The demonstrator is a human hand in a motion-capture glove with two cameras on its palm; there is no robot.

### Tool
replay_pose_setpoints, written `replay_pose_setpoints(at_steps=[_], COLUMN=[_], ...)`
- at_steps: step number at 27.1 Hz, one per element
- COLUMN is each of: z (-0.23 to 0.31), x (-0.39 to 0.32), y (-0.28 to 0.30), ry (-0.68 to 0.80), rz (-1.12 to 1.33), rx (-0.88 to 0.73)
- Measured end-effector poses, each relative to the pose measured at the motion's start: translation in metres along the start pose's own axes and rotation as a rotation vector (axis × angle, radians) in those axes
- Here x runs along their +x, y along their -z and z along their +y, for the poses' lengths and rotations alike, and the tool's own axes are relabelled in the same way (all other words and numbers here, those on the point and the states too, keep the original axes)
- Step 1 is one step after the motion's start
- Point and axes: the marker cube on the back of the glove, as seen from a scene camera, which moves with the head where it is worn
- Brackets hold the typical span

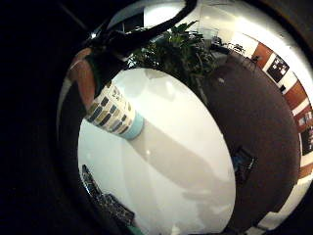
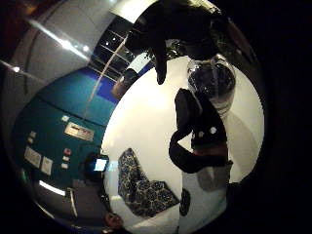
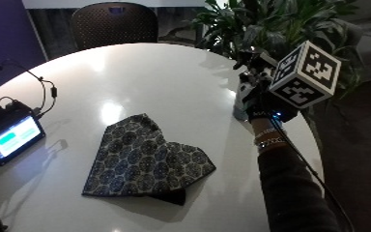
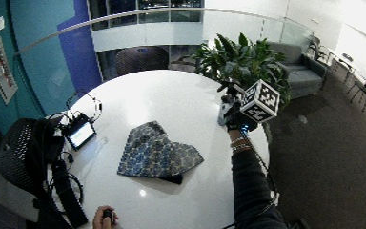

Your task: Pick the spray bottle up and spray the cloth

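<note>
At the counter's (image 3: 173,72) plant-side edge, we had the right hand (image 3: 263,108), grip curled round the spray bottle (image 3: 245,99), which stood upright at the rim. Patterned cloth (image 3: 144,159) lay flat further in toward the counter's middle, well apart, so we judged the nozzle needed turning that way.

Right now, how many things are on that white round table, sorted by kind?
Clear plastic spray bottle with black trigger, held in the black-gloved right hand: 1
Folded blue patterned cloth: 1
Small black device with lit screen: 1
Total: 3
</note>
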Motion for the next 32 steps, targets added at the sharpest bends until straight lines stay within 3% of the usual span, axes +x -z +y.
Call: replay_pose_setpoints(at_steps=[9, 15, 22, 32], z=[-0.020, -0.029, -0.046, -0.053], x=[0.007, 0.004, -0.011, -0.026], y=[-0.014, -0.013, -0.013, 0.011], ry=[-0.101, -0.103, -0.019, 0.176], rz=[-0.204, -0.312, -0.509, -0.390], rx=[-0.053, 0.002, 0.131, 0.295])
